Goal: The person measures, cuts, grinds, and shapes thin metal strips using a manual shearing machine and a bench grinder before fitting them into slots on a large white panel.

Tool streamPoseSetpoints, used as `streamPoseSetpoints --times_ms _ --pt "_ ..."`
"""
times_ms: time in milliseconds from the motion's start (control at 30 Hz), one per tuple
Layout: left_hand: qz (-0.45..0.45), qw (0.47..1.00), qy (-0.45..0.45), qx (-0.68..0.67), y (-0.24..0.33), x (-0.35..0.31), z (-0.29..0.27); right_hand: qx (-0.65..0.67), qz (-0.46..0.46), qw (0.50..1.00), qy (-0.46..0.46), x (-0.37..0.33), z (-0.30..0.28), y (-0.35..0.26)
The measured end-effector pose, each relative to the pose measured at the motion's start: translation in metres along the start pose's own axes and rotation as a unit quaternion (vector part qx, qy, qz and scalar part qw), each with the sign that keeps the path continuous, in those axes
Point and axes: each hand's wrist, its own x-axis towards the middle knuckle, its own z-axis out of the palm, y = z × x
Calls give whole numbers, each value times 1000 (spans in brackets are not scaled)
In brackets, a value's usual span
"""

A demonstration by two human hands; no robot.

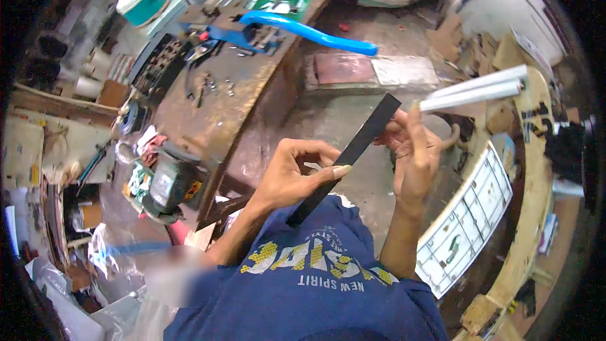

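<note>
A flat black strip (360, 142), straight-edged like a short bar, slants up and to the right in front of my shirt. My left hand (290, 170) is closed on its lower middle, the thumb lying on top and the fingers behind. Near the strip's upper end is my right hand (416, 158), with its palm partly turned up and its fingers loosely bent and apart. Its fingertips come close to the strip's right edge; whether they touch it I cannot tell.
On the left stands a worn workbench (189, 126) with a blue vise (240, 35), small metal parts and a bench machine (170, 180). A bright blue tube (315, 36) juts past the bench edge. White bars (473, 88) and a white gridded panel (467, 221) lie at the right.
</note>
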Motion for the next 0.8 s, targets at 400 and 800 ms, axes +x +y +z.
streamPoseSetpoints --times_ms 400,800 --pt "-2 952 303 36 -97 -53 -115 -88 -20 975 -204 81 106 49" --pt "-79 784 610 84 -253 -131 -121 -391 4 742 -545 10 223 122"
